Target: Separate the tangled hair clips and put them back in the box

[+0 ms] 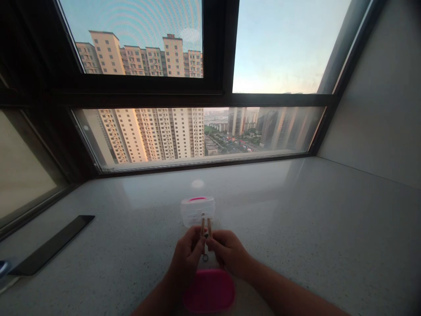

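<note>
Just beyond a pink lid, my hands meet over the counter. My left hand [189, 251] is closed, pinching a slim wooden piece [202, 226] that looks like a clothespin half. A similar wooden piece [209, 227] stands nearly parallel to it in the closed fingers of my right hand [230, 250]. Something small and dark shows between the fingertips, too small to make out. Below them is a small metal ring [205, 258]. Behind my fingers sits a clear plastic box [192, 210] with a pink strip on it. The pink lid [210, 292] lies between my forearms.
The speckled pale counter [312, 241] runs back to a dark-framed window [210, 100]. At left lies a flat black slab [54, 245], with a blue object [4, 267] and a white cable by its near end. A white wall [378, 101] bounds the right.
</note>
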`<state>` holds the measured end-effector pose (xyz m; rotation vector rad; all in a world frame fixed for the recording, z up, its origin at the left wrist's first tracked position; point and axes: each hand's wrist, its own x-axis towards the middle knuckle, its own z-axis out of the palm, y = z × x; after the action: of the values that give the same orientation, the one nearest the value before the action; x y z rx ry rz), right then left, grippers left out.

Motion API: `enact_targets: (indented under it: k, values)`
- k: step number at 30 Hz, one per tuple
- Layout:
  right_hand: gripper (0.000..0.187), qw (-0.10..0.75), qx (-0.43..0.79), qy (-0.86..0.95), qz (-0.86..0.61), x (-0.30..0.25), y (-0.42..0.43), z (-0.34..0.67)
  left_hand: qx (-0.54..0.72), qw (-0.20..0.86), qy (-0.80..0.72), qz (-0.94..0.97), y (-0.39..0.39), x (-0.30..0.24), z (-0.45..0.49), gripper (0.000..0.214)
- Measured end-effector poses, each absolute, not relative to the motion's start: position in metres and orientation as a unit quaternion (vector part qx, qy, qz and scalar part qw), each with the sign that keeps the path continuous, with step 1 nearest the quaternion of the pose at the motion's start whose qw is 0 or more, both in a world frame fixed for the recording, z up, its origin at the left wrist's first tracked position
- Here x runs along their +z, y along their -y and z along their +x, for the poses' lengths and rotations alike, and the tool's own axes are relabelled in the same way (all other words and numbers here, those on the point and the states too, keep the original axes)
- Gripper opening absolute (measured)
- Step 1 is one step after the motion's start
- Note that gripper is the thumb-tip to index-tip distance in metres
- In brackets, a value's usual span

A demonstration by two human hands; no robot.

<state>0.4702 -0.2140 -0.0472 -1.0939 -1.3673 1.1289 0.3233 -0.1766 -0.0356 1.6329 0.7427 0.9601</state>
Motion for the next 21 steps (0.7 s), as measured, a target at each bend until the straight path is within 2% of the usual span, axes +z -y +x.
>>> enact_targets:
  k: [10,21]
  values:
    - [0.035,0.502,0.463,0.574,-0.452,-0.0451,0.2136,0.4685,0.403,0.526,-0.306,0.683,0.1774,-0.0337,0.3245,0.023]
    - [0.037,0.475,0.427,0.593,-0.491,-0.0454,0.2126,0.4711,0.397,0.500,-0.343,0.689,0.1739,-0.0371,0.3223,0.027]
